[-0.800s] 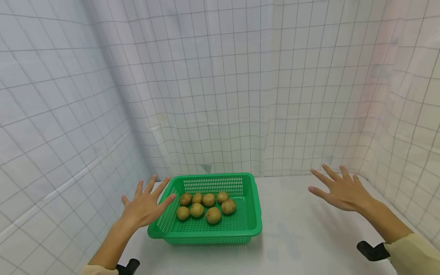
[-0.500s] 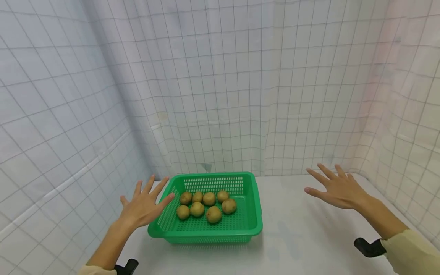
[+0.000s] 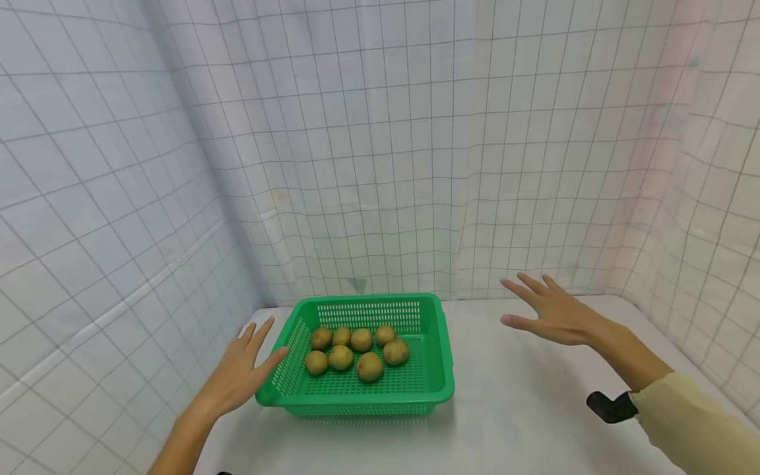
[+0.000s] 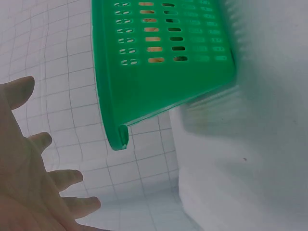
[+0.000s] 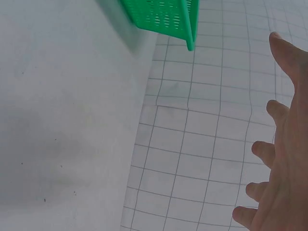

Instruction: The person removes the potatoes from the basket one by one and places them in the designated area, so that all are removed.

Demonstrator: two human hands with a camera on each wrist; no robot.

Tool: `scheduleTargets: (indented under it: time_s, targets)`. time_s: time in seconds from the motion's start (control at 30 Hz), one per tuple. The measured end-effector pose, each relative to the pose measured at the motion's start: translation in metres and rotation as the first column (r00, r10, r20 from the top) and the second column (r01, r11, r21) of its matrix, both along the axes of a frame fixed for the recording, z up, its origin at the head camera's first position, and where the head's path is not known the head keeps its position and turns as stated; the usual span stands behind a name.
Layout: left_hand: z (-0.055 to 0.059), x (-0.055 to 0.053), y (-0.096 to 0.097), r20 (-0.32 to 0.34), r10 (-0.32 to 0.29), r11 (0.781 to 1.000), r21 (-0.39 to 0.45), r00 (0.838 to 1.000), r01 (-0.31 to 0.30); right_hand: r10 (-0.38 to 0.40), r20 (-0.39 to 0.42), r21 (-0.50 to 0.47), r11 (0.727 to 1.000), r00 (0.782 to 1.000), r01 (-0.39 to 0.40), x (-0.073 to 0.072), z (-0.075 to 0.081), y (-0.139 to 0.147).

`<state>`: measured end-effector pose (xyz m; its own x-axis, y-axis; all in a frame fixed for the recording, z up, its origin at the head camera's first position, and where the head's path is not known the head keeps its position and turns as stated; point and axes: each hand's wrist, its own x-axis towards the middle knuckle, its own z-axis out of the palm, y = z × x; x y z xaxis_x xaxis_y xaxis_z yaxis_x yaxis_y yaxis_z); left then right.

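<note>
A green plastic basket (image 3: 439,369) with slotted walls stands on the white table, holding several brown potatoes (image 3: 370,367) grouped toward its left and middle. My left hand (image 3: 234,376) is at the basket's left side, fingers spread and holding nothing; in the head view its thumb overlaps the rim. The left wrist view shows this hand (image 4: 33,178) apart from the basket wall (image 4: 159,86). Off to the right of the basket, my right hand (image 3: 552,313) hovers over the table with fingers extended, also holding nothing. In the right wrist view the basket's corner (image 5: 163,19) appears beyond the right hand (image 5: 284,159).
White sheeting with a grid pattern (image 3: 380,165) hangs behind the table and along both sides. The white table (image 3: 505,409) extends right of the basket and in front of it. Black wrist mounts show, the right one (image 3: 611,407) beside a pale sleeve (image 3: 689,415).
My right hand has moved left, toward the basket. The left hand has drawn slightly back and turned, its fingers closer together. Basket and potatoes stay in place.
</note>
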<state>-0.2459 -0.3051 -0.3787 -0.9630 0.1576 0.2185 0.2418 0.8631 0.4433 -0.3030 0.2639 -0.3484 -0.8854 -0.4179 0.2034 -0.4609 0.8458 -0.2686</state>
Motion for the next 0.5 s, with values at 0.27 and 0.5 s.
scheduleTargets:
  time_s: [0.27,0.5]
  targets:
    - [-0.027,0.016,-0.01,0.045,0.025,0.983,0.178,0.999,-0.033,0.065,0.012,-0.017,0.998,0.998,-0.065,-0.014,0.012,-0.023]
    - [-0.055,0.027,-0.013,0.258,-0.025,0.835,0.537,0.966,-0.121,0.13,0.041,-0.041,0.991,0.991,-0.128,-0.026,0.009,-0.051]
